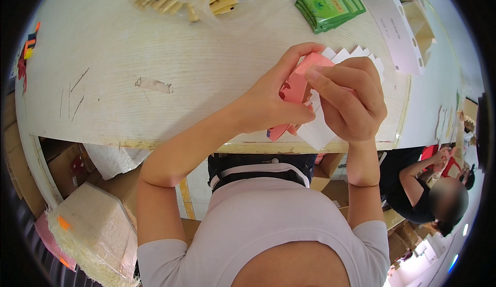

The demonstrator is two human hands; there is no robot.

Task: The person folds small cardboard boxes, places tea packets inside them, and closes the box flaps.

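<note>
My left hand (271,97) is wrapped around a small pink printed paper box (296,85), its thumb at the near side and its fingers over the far side. My right hand (350,97) pinches the box's upper right edge between thumb and index finger. Under and behind both hands lie white folded card pieces (317,128) with zigzag edges, partly hidden. Beyond them rests a stack of green Twinings tea sachets (329,6). What is inside the pink box is hidden by my fingers.
Yellow sachets (221,0) in a clear plastic bag lie at the far edge. A white carton (395,27) with a green sachet stands far right. Tape residue (154,84) marks the white table (116,46). A co-worker (418,194) is at right; cardboard boxes (62,167) sit below.
</note>
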